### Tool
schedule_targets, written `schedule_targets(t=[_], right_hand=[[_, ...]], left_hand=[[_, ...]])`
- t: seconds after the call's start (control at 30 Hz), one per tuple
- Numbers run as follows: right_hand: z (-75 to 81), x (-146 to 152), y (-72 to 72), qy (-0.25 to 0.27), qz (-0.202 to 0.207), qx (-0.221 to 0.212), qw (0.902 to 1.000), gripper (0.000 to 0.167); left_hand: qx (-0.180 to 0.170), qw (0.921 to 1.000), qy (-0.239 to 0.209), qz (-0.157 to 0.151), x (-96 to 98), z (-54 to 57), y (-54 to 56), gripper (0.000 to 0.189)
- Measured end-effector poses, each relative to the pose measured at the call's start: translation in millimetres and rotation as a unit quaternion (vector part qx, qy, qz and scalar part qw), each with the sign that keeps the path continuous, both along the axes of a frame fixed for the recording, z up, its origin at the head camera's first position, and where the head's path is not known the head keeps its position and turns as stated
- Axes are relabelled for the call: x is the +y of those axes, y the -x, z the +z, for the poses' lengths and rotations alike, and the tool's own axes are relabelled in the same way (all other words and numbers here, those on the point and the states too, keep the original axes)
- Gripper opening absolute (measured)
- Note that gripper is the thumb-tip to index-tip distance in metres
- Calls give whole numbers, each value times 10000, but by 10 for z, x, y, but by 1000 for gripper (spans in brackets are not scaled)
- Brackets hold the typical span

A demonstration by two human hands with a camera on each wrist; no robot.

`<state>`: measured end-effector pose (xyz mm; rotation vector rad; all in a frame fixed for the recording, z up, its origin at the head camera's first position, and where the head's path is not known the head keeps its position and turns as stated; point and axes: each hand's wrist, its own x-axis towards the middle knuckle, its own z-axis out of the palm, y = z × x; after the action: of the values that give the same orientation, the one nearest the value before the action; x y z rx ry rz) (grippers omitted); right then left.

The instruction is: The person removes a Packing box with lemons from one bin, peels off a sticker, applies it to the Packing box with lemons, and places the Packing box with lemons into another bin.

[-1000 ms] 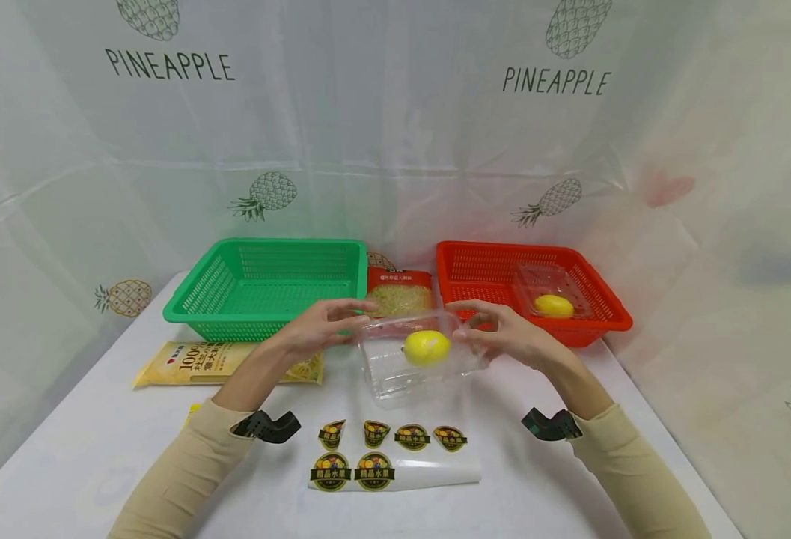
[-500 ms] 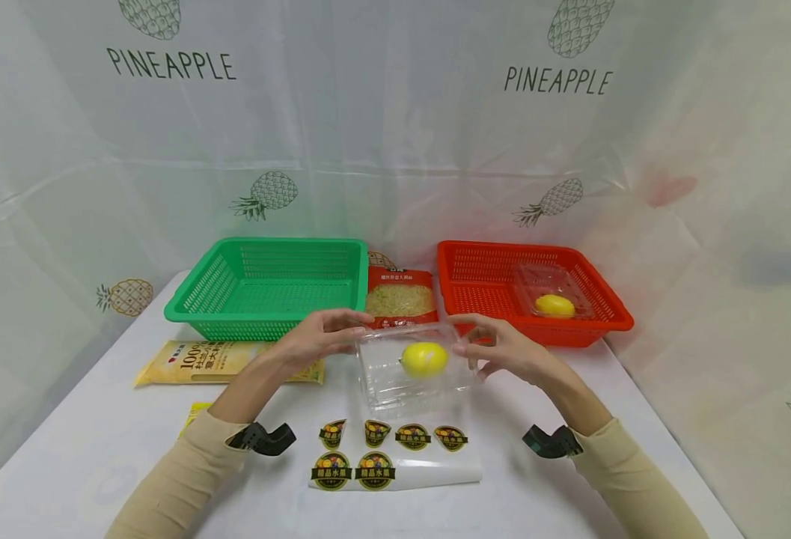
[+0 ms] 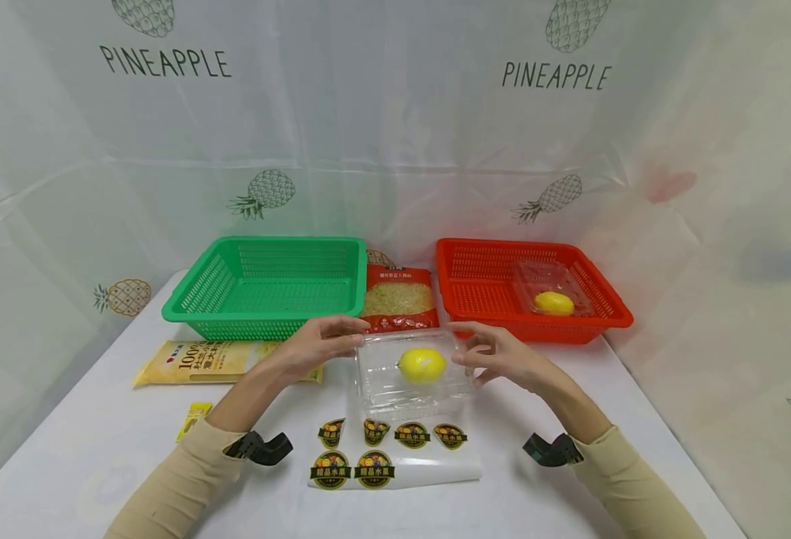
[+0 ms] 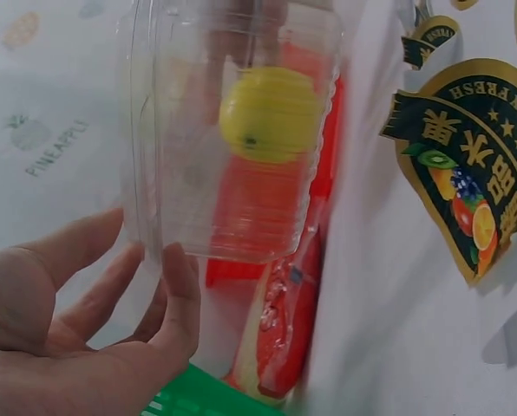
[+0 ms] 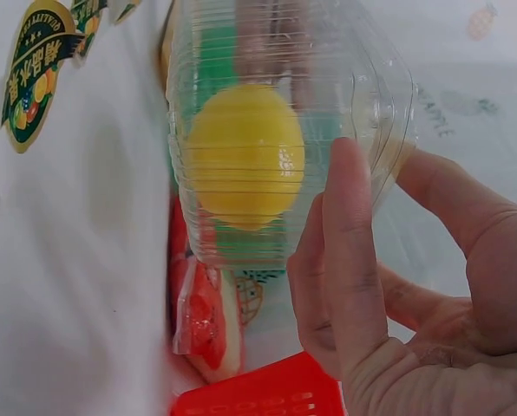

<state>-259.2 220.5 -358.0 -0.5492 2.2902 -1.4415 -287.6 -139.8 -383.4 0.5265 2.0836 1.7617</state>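
Note:
A clear plastic clamshell box [image 3: 383, 383] holds one yellow lemon [image 3: 422, 365]. My left hand [image 3: 314, 346] pinches the box's left end near its lid seam, thumb and fingertips on the rim. At the opposite end, my right hand [image 3: 503, 353] grips the box the same way. The right wrist view shows its fingers [image 5: 354, 251] against the ribbed side wall. Seen from both wrists, the box is held up off the white table with its lid down over the lemon. Just in front of it lies a white sheet [image 3: 435, 471] with several round fruit stickers [image 3: 374, 470].
Behind stand a green basket [image 3: 267, 328] and a red basket [image 3: 476, 326]. The red one contains another clear box [image 3: 543, 277] with a lemon [image 3: 554, 303]. Between them leans a red pasta bag [image 3: 400, 298]. A yellow pasta bag [image 3: 213, 363] and small yellow packet [image 3: 194, 419] lie left.
Both hands have lowered the box slightly toward me and levelled it. The lemon has shifted slightly left and down with it. The small yellow packet has come into fuller view beside the left sleeve.

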Motion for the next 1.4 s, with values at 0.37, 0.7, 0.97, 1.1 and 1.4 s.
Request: schedule_targets(t=[0.37,0.7,0.97,1.1,1.4], right_hand=[[-81,-33,34,-125,-207,-11,9997,66],[-155,-94,80,-98,-389,-30,9992,70],[-219,-142,114,136,-492,-68,9987,70],[-265,-171,127,253,-445,-117,9986,69],[-373,-252,132,68,-489,161,9987,68]], left_hand=[[-151,9954,-137,931,100,-115,-44,41],[-470,9785,-564,1929,233,-288,-85,40],[-511,9749,-506,2106,273,-318,-50,40],[-548,9755,-511,2067,264,-343,-16,43],[-372,9768,-219,2096,229,-384,0,46]])
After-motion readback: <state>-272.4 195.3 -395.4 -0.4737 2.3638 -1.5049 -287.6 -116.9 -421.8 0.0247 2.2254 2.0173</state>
